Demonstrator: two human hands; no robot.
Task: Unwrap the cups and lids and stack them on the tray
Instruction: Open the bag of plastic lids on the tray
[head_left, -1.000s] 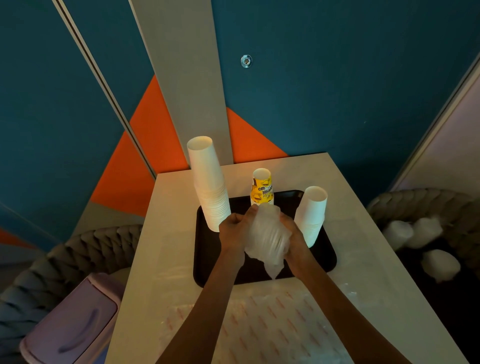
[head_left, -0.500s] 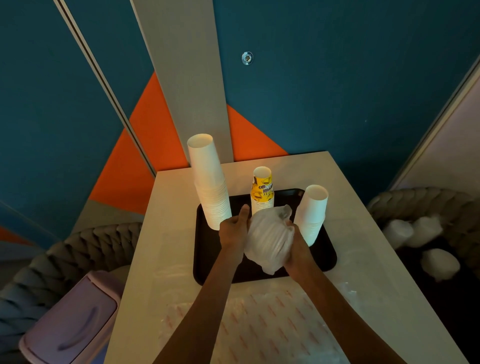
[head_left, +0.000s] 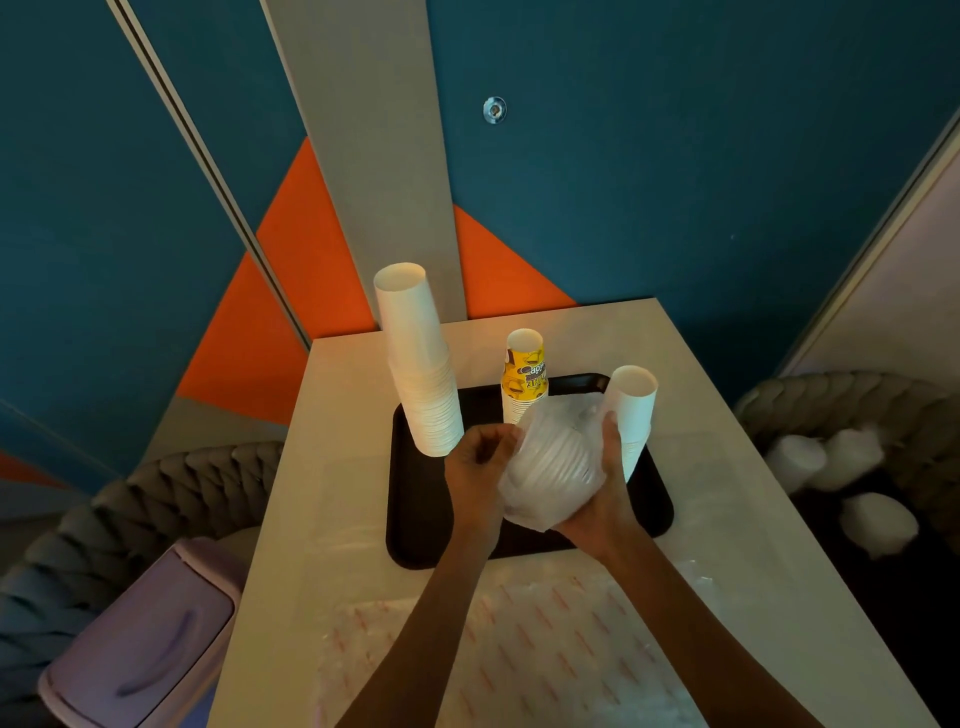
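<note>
A black tray (head_left: 415, 540) lies on the pale table. On it stand a tall stack of white cups (head_left: 418, 364) at the left, a short stack topped by a yellow printed cup (head_left: 524, 371) in the middle, and a shorter white stack (head_left: 631, 405) at the right. Above the tray I hold a stack of lids in clear plastic wrap (head_left: 553, 467). My right hand (head_left: 605, 493) cups the bundle from the right and below. My left hand (head_left: 478, 467) pinches the wrap at the bundle's left side.
Printed and clear wrappers (head_left: 519, 639) lie on the table's near part. A lilac bin (head_left: 140, 639) stands at the lower left. At the right, a woven basket (head_left: 831, 400) holds more wrapped white bundles (head_left: 878, 519). Blue and orange walls rise behind the table.
The lid bundle has turned from hanging upright to lying more sideways between my hands. My left thumb, raised half a second ago, has curled back onto the wrap.
</note>
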